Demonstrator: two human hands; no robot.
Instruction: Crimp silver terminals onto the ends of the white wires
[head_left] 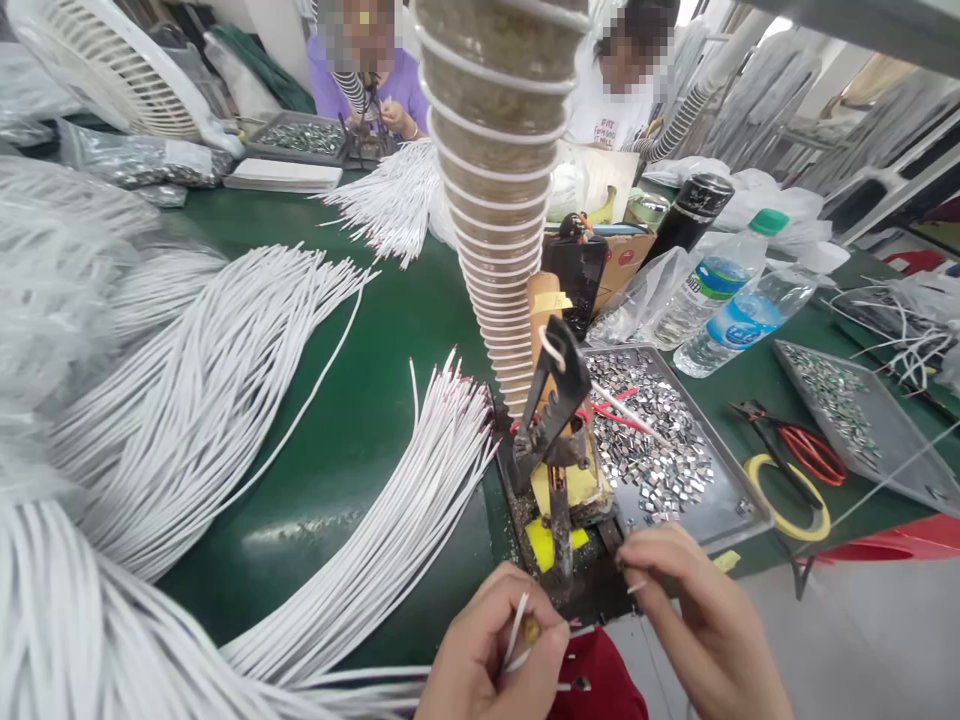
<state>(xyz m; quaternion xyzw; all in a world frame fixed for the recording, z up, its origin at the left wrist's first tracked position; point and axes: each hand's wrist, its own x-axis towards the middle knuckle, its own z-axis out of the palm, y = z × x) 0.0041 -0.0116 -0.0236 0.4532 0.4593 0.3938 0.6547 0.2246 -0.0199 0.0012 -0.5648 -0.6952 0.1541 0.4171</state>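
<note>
My left hand (499,645) is closed around a thin white wire (516,630), whose looped part shows between thumb and fingers. To its right, my right hand (697,610) pinches something small; a short whitish bit and a dark bit show at the fingertips, too small to name. Just beyond both hands stands a dark metal stand (559,530) with a yellow pad and a black clip-like piece on top. Beside it a grey tray (731,530) holds many small shiny metal parts (652,450). A bundle of white wires (390,530) lies left of the stand.
A ribbed hose (495,170) comes down behind the stand. More white wires (217,370) cover the left side. On the right are water bottles (739,320), a roll of yellow tape (817,525), pliers (780,450) and another tray (915,460). Two people sit across the table.
</note>
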